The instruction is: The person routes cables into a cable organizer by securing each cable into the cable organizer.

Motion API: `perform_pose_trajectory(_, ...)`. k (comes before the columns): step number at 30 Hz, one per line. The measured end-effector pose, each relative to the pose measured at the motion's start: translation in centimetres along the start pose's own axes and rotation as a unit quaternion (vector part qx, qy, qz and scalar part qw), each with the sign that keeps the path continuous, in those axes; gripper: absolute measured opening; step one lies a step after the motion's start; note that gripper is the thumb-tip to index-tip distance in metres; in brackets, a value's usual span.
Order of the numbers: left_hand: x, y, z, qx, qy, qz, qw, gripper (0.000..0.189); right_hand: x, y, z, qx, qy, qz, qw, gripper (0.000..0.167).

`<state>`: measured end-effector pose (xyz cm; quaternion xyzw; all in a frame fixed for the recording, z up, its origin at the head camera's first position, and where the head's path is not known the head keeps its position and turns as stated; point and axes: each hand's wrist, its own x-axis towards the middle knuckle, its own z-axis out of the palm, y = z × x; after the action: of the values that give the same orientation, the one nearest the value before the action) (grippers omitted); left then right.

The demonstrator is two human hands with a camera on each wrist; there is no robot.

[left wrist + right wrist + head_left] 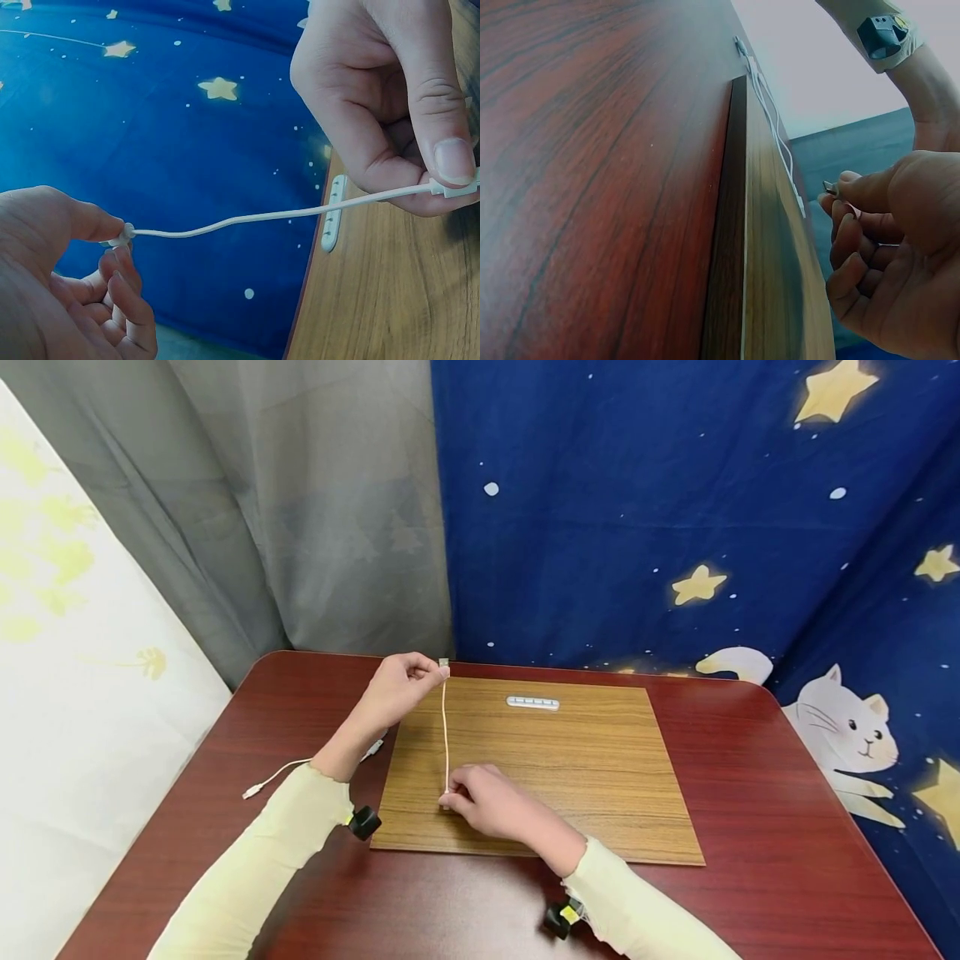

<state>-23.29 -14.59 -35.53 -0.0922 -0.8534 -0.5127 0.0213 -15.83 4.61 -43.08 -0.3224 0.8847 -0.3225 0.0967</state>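
A short white USB cable [446, 735] stretches nearly straight between the two hands. My left hand [405, 689] pinches the end with the flat metal USB plug [444, 663], raised over the far left corner of a wooden board [555, 777]. Nearer me, my right hand [487, 802] holds the other end between thumb and fingers, low over the board. In the right wrist view, a small metal plug tip [828, 186] sticks out past the thumb of that hand. On the board's far side lies a small pale slotted strip [532, 702], apart from both hands.
Left of the board, a second white cable [277, 774] lies on the dark red table [787, 827], partly hidden behind the left forearm. A grey curtain [360, 527] and a blue starry curtain [600, 568] hang beyond the table's far edge.
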Motion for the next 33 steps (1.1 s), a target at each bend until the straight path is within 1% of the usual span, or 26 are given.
perform_pose_trajectory(5,0.1,0.2,0.5,-0.006,-0.006,0.002,1.0,0.026,-0.2,0.3,-0.1,0.002,-0.003,0.002,1.0,0.015)
perform_pose_trajectory(13,0.3,0.4,0.8,-0.005,-0.005,0.003,1.0,0.025,-0.5,0.6,-0.3,0.004,0.004,-0.006,1.0,0.021)
perform_pose_trajectory(18,0.4,0.5,1.0,-0.013,-0.005,0.003,0.9999,0.024,-0.7,0.6,-0.4,0.007,0.0,-0.009,0.9999,0.019)
perform_pose_trajectory(25,0.7,0.5,1.2,-0.012,-0.005,0.0,0.9999,0.024,-0.9,0.8,-0.8,0.005,-0.001,0.004,1.0,0.017)
perform_pose_trajectory(33,1.1,0.5,1.6,-0.007,-0.011,-0.001,0.9999,0.025,-1.5,1.1,-1.2,-0.004,0.002,0.005,1.0,0.018)
